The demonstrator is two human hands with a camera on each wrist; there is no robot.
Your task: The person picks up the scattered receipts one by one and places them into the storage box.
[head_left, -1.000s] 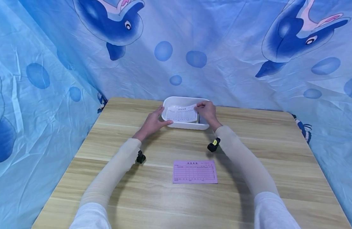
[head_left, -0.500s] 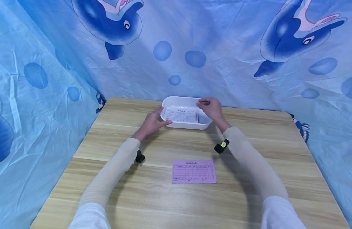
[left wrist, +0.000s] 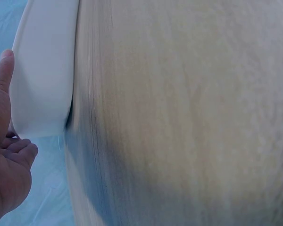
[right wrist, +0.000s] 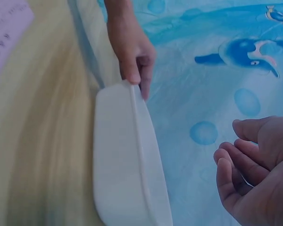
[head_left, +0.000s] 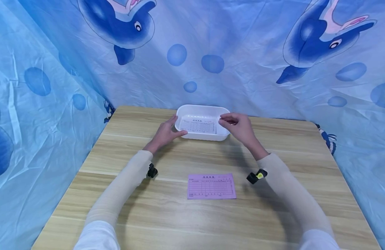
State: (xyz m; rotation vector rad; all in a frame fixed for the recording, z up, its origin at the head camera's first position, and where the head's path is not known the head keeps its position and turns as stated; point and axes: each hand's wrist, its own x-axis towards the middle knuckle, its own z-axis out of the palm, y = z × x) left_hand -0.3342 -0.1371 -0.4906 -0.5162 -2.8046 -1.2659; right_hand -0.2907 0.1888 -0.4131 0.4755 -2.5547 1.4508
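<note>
A white plastic tub point(head_left: 206, 136) stands near the table's far edge. Inside it lies a white printed form point(head_left: 197, 126), towards the left. My left hand point(head_left: 165, 134) grips the tub's left end, thumb along the front; in the right wrist view that hand point(right wrist: 132, 49) pinches the rim. Over the tub's right end hovers my right hand point(head_left: 240, 129). In the right wrist view, this right hand point(right wrist: 259, 165) has loosely curled fingers, holds nothing, and is apart from the tub. On the table nearer the person lies a purple printed form point(head_left: 211, 186), flat and untouched.
The wood-grain table point(head_left: 167, 218) reaches back to a blue dolphin-print cloth point(head_left: 252, 93), which also hangs on the left. A small black camera is strapped to each forearm.
The right hand first held the white form's right corner, then let it go; the form now lies down in the tub. That hand moved right and nearer the person. The left hand keeps its hold.
</note>
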